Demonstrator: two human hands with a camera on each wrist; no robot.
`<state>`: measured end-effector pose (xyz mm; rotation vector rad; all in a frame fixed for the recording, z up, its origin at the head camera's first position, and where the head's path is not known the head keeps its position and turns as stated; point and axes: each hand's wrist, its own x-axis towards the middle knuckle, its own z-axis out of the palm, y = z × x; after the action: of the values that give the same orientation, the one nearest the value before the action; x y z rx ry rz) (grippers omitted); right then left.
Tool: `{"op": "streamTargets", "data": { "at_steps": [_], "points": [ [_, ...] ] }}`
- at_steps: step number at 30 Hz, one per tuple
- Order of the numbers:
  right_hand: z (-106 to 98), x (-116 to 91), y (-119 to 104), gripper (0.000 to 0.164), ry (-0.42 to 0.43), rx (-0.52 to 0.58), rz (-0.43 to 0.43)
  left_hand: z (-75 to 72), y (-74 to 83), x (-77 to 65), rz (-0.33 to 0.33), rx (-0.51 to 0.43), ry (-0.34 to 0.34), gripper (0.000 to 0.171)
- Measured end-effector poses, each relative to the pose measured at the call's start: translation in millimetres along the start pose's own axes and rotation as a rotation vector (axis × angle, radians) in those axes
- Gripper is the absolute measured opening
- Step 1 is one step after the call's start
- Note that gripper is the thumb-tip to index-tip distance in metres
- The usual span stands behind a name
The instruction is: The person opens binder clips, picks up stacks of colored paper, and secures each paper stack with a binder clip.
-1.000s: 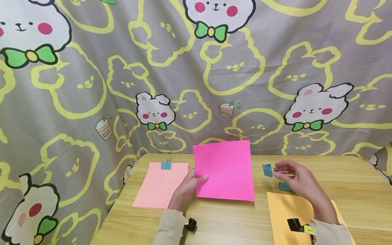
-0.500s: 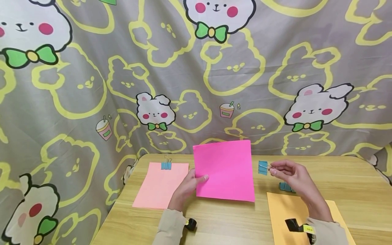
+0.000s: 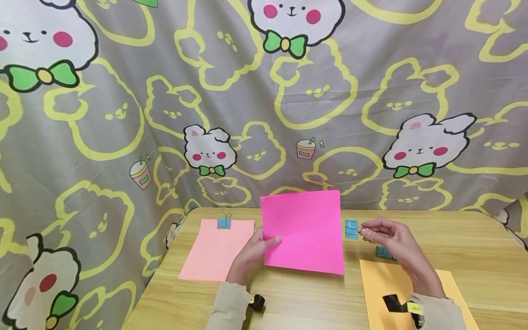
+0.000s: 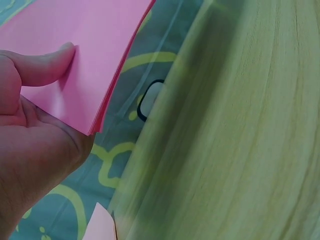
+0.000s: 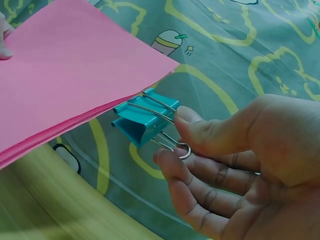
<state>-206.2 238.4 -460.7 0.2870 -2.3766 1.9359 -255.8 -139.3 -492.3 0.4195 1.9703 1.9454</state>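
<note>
My left hand (image 3: 250,252) grips a stack of bright pink paper (image 3: 305,233) by its left edge, thumb on the front face, and holds it tilted up over the table. In the left wrist view several sheet edges (image 4: 107,107) show at the stack's corner. My right hand (image 3: 396,238) pinches a blue binder clip (image 3: 351,229) by its wire handles, just right of the stack. In the right wrist view the clip's mouth (image 5: 131,125) gapes partly and faces the sheets' edge; whether it touches them I cannot tell.
On the table (image 3: 305,302), a pale pink paper stack (image 3: 216,252) bears a blue binder clip (image 3: 224,223) at its top edge. Orange paper (image 3: 385,288) lies under my right forearm. Another blue binder clip (image 3: 384,251) lies behind it. A patterned curtain (image 3: 255,105) hangs behind the table.
My right hand has moved left, bringing the binder clip closer to the pink stack and turning it. The left hand and the stack have barely moved.
</note>
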Motion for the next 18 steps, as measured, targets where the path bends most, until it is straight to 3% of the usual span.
{"op": "streamTargets", "data": {
  "at_steps": [18],
  "points": [
    [5.3,2.2,0.7,0.031,-0.025,0.012,-0.004,1.7,3.3,-0.1,0.011,0.019,-0.020,0.027]
  ]
}}
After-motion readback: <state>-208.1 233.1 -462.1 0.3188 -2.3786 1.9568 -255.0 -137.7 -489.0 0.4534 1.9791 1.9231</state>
